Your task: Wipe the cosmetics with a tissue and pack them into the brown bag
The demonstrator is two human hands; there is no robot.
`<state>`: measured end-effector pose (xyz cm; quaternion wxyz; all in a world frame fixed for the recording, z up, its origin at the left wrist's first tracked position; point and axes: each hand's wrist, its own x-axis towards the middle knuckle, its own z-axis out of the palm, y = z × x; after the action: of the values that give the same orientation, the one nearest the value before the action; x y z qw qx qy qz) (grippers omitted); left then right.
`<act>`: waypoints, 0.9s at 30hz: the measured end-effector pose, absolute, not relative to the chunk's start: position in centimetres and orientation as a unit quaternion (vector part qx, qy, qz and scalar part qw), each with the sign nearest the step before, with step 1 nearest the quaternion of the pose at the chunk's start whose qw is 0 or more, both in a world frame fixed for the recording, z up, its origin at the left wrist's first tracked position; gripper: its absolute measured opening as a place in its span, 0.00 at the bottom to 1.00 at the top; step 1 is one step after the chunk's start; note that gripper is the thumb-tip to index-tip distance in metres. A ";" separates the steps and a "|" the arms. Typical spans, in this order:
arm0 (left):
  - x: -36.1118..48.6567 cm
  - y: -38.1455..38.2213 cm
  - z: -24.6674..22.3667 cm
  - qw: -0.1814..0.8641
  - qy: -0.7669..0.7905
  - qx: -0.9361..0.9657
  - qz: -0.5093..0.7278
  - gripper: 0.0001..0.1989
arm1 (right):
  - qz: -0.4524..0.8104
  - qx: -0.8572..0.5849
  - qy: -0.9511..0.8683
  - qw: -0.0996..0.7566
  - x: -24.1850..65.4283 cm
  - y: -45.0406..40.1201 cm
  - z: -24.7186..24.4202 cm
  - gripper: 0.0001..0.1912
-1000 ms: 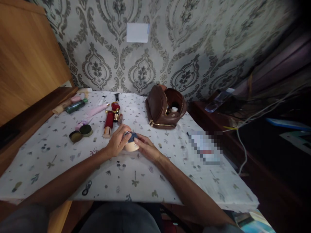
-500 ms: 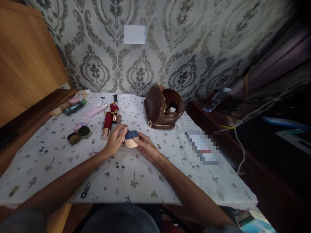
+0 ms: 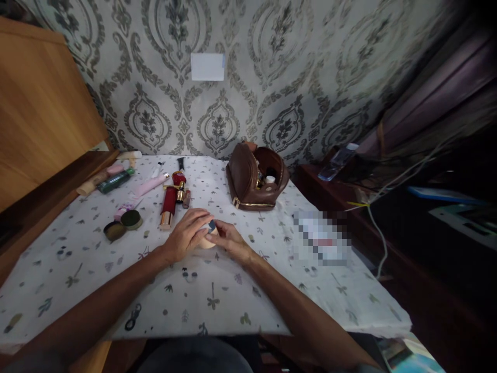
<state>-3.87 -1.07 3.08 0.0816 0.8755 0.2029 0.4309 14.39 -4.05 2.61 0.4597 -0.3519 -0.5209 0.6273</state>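
A small jar [image 3: 208,241] with a beige body and dark blue lid is between my hands, low over the patterned cloth [image 3: 186,305]. My left hand [image 3: 189,234] covers the lid from the left, its fingers wrapped over the top. Around the jar's right side, my right hand [image 3: 232,241] closes with its thumb toward the front. Much of the lid is hidden by the fingers. Just beyond my left hand lie a red bottle [image 3: 168,207] with a rose-gold cap and a small gold-and-dark bottle [image 3: 180,192].
An open brown bag [image 3: 254,178] holding small items stands at the back. To the left are a round green container [image 3: 131,220], a pink tube [image 3: 152,184] and a green bottle [image 3: 115,181]. A blurred flat object [image 3: 322,238] lies right; a clear bottle [image 3: 337,162] is beyond.
My left hand has moved from the jar's left side onto its lid, covering most of it. The view has shifted slightly.
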 end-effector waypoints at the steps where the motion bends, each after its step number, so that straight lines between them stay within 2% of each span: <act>1: -3.9 -1.0 3.0 0.092 0.199 0.879 0.424 0.18 | 0.624 -0.349 -0.531 0.454 14.4 -4.0 2.5 0.24; 8: -3.8 -1.0 2.9 0.248 0.264 0.841 0.402 0.17 | 0.615 -0.319 -0.562 0.452 14.3 -3.7 1.6 0.33; 14: -3.4 -1.3 3.6 0.418 0.330 0.734 0.421 0.27 | 0.586 -0.329 -0.549 0.498 14.2 -3.8 1.1 0.37; 20: -3.1 -1.4 3.1 0.493 0.349 0.667 0.437 0.36 | 0.504 -0.359 -0.587 0.522 14.3 -3.9 1.6 0.36; 27: -2.5 -1.4 2.3 0.595 0.319 0.581 0.455 0.34 | 0.369 -0.396 -0.677 0.499 14.9 -3.9 2.7 0.34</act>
<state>-2.54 -1.36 2.31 0.5947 0.5810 0.3193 0.4548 14.91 -3.89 2.72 0.4994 -0.3960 -0.6767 0.3686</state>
